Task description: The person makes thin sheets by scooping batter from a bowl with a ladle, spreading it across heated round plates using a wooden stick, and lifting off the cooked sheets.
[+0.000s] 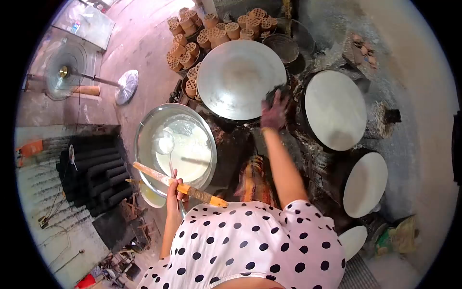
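Observation:
My left hand (pixel 176 190) is closed around a long flat wooden stick (pixel 202 195), its middle wrapped with a dark band. The same hand also grips the thin handle of a metal ladle (pixel 166 143). The ladle's bowl hangs over a large metal basin (pixel 140 144) of white, batter-like liquid (pixel 192 159). My right hand (pixel 274 113), dark and reddish, reaches to the right rim of a wide round metal pan (pixel 236 79). Its fingers lie over a dark cloth-like pad (pixel 277 91) on that rim. Blur hides their exact grip.
Several pale round lids or pans (pixel 335 111) stand on stoves along the right. Perforated clay-coloured briquettes (pixel 233 31) are stacked behind the metal pan. At the left are black briquettes (pixel 96 176) and a standing fan (pixel 62 72). A patterned cloth (pixel 255 180) lies below the pan.

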Tool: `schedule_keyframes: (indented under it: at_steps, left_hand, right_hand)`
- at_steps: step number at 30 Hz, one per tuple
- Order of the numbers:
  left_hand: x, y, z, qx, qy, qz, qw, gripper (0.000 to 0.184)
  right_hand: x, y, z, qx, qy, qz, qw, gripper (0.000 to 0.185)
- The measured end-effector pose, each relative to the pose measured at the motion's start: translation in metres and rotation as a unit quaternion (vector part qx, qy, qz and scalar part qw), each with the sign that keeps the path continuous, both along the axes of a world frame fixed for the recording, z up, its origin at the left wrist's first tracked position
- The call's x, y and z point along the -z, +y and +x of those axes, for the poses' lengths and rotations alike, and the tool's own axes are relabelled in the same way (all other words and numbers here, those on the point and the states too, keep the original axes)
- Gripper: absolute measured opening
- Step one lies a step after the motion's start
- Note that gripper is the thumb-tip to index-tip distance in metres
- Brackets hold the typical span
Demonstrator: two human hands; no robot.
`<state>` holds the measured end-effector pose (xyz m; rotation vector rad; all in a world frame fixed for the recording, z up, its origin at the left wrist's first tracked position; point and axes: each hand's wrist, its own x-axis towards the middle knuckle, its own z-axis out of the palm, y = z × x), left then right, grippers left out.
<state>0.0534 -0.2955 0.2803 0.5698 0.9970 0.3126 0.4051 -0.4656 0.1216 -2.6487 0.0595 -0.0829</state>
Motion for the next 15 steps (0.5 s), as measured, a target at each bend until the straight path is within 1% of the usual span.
schedule_keyframes:
  at_steps: [1,2,3,4,5,6,7,8,10,11,12,14,15]
  left_hand:
    - [0.002,-0.004,0.0,-0.008,0.009,-0.004,1.0,0.045]
    - [0.004,-0.002,0.005,-0.024,0.0,-0.002,1.0,0.045]
    - [0.004,-0.002,0.007,-0.04,-0.01,0.0,0.999,0.044]
    - [-0.002,-0.005,0.018,-0.039,0.005,0.005,0.999,0.044]
    - [0.002,-0.001,0.025,-0.04,0.002,-0.001,0.999,0.044]
    - [0.009,0.002,0.028,-0.046,-0.013,-0.013,0.999,0.043]
    - [0.014,0.001,0.028,-0.055,-0.024,-0.026,0.998,0.042]
    - [0.007,0.002,0.037,-0.067,-0.008,-0.031,0.997,0.043]
    - [0.006,0.003,0.043,-0.071,-0.02,-0.049,0.996,0.043]
    - [0.007,0.003,0.042,-0.073,-0.031,-0.065,0.995,0.043]
    - [0.009,0.004,0.04,-0.076,-0.032,-0.067,0.994,0.044]
    - [0.011,0.002,0.035,-0.101,-0.025,-0.058,0.993,0.045]
    - [0.013,0.0,0.033,-0.111,-0.015,-0.048,0.993,0.045]
  right_hand:
    - [-0.007,-0.014,0.033,-0.039,-0.03,-0.02,0.999,0.072]
    - [-0.017,-0.019,0.067,-0.056,0.033,0.034,0.997,0.07]
    - [-0.015,-0.019,0.088,-0.06,0.003,0.095,0.994,0.07]
    - [-0.01,-0.022,0.078,-0.073,0.003,0.102,0.992,0.071]
    - [-0.009,-0.027,0.065,-0.086,-0.007,0.11,0.99,0.073]
    - [-0.019,-0.029,0.038,-0.08,0.037,0.109,0.99,0.074]
    - [-0.01,-0.032,0.006,-0.077,0.029,0.077,0.994,0.073]
    - [-0.004,-0.032,-0.02,-0.078,0.063,0.086,0.991,0.071]
    - [-0.003,-0.034,-0.012,-0.101,0.035,0.194,0.975,0.073]
    - [-0.001,-0.031,0.007,-0.072,0.016,0.014,0.997,0.077]
    - [-0.005,-0.023,0.049,-0.067,0.002,-0.011,0.998,0.071]
    - [-0.001,0.002,0.142,-0.128,0.003,0.022,0.992,0.067]
    - [0.005,0.018,0.144,-0.145,0.007,0.022,0.989,0.067]
